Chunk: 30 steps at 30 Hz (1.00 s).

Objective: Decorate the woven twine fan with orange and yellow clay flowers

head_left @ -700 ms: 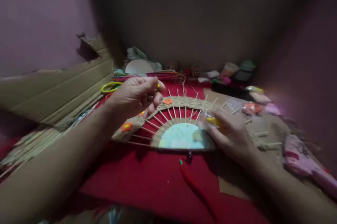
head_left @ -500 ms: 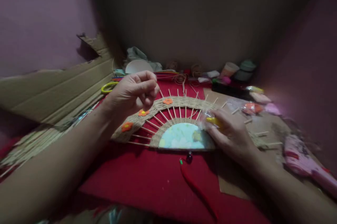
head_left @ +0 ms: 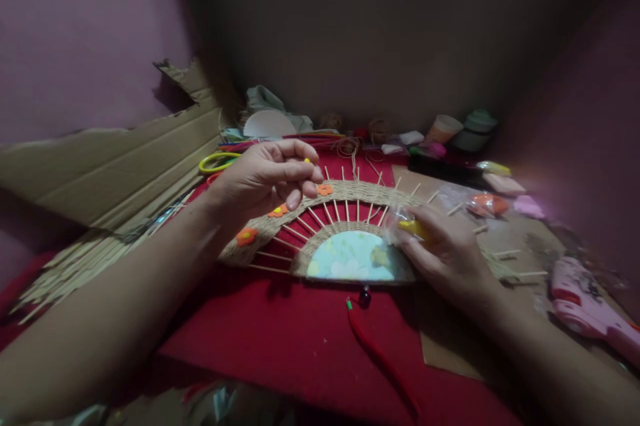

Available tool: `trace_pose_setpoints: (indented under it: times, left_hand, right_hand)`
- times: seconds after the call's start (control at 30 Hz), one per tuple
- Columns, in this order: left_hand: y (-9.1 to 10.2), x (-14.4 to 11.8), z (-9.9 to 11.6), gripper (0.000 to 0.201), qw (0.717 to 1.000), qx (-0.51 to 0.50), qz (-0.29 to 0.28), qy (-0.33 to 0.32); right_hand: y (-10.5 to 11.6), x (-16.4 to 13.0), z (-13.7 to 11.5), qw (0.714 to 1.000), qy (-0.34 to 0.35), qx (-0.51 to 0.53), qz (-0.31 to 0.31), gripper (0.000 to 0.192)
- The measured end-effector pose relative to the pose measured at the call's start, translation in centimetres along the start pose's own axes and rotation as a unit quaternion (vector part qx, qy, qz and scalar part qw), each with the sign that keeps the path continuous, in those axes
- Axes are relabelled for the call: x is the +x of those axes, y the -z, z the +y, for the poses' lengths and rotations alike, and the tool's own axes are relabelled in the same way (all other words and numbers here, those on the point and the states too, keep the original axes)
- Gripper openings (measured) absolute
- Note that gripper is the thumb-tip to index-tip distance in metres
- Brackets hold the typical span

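Since half a second ago, the left hand (head_left: 263, 179) has dropped toward the woven fan (head_left: 345, 226), fingertips pinched on a tiny yellow bit (head_left: 307, 161). This half-round piece of jute and radiating sticks, dotted with orange flowers (head_left: 247, 236), lies on red cloth (head_left: 300, 339). Beside it, the right hand (head_left: 445, 253) pinches a clear packet (head_left: 407, 226).

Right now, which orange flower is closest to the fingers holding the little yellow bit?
The rightmost orange flower, atop the woven arc, just under the left hand. The other two lie lower left.

Readable text: I find none on the woven fan piece (head_left: 345, 213), cardboard (head_left: 115, 159) or clutter behind.
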<state>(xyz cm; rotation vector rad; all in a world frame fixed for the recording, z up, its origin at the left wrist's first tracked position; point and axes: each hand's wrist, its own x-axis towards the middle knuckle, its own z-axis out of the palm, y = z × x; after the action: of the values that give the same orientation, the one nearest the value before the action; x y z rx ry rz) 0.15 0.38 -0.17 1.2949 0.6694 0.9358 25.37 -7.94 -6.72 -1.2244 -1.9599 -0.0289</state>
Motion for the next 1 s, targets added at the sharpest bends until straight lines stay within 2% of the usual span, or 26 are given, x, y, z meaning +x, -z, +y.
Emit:
trace_pose_setpoints:
  times: [0.13, 0.27, 0.4, 0.5, 0.63, 0.73, 0.83, 1.0]
  left_hand:
    - [0.3, 0.3, 0.1, 0.007, 0.998, 0.017, 0.049, -0.018]
    - [0.9, 0.6, -0.3, 0.017, 0.996, 0.024, 0.080, -0.013]
    - [1.4, 1.0, -0.8, 0.011, 0.996, 0.053, 0.070, 0.011]
    - [1.6, 1.8, -1.1, 0.014, 0.989, 0.136, 0.055, 0.021]
    - [1.5, 3.4, -1.3, 0.015, 0.959, 0.279, 0.047, 0.021]
    - [1.7, 4.7, -1.6, 0.013, 0.938, 0.345, 0.041, 0.020]
    - [2.1, 5.6, -1.9, 0.013, 0.904, 0.425, 0.041, 0.005]
    - [2.1, 6.1, -3.0, 0.013, 0.856, 0.515, 0.032, -0.029]
  right_hand:
    - [0.0, 0.0, 0.1, 1.000, 0.003, 0.000, 0.002, 0.014]
    - [-0.1, 0.1, 0.0, 1.000, 0.013, -0.003, 0.002, 0.015]
    - [-0.1, 0.2, -0.1, 1.000, 0.015, -0.001, 0.008, 0.015]
    - [-0.2, 0.2, 0.0, 1.000, -0.005, 0.010, 0.008, 0.017]
    - [-0.4, 0.2, 0.2, 0.999, -0.023, 0.025, 0.000, 0.017]
    - [-0.5, 0.1, 0.3, 0.999, -0.033, 0.031, -0.003, 0.018]
    - [-0.6, 0.1, 0.3, 0.999, -0.036, 0.034, -0.004, 0.019]
    - [-0.5, 0.1, 0.2, 0.997, -0.053, 0.044, -0.023, 0.019]
